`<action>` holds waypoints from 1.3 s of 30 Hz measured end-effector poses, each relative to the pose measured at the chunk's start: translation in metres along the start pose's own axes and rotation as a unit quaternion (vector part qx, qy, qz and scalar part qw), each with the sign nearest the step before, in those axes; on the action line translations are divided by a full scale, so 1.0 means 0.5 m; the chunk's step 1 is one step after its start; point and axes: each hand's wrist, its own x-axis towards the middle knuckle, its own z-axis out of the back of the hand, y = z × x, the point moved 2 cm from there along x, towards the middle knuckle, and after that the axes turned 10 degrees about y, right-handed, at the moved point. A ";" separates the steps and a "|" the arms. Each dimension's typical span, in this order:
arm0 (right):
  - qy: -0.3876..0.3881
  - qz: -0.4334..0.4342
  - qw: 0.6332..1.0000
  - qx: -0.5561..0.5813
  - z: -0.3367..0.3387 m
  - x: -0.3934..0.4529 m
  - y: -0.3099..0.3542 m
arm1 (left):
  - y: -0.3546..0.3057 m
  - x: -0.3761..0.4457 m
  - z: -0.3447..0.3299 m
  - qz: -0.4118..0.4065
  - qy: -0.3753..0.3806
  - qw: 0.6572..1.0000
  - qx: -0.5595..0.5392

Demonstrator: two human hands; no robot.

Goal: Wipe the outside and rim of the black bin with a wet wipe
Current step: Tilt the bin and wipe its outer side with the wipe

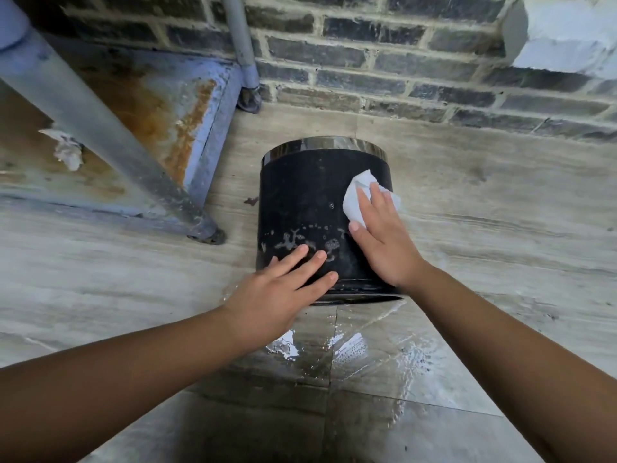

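Note:
The black bin [300, 202] lies on its side on the tiled floor, with its shiny band toward the brick wall. White smudges mark its near part. My left hand [277, 289] rests flat on the bin's near end, fingers spread, holding nothing. My right hand [380, 235] presses a white wet wipe [359, 192] against the bin's upper right side. The wipe is crumpled and partly covered by my fingers.
A brick wall [400, 71] runs along the back. A rusty blue metal frame [173, 105] with a grey diagonal post [100, 128] stands at the left, a thin pipe [240, 45] beside it. Wet patches [350, 349] shine on the floor in front of the bin.

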 end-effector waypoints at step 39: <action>-0.042 0.044 0.997 -0.044 0.040 0.137 0.123 | 0.054 -0.062 -0.084 0.485 0.105 0.814 -0.303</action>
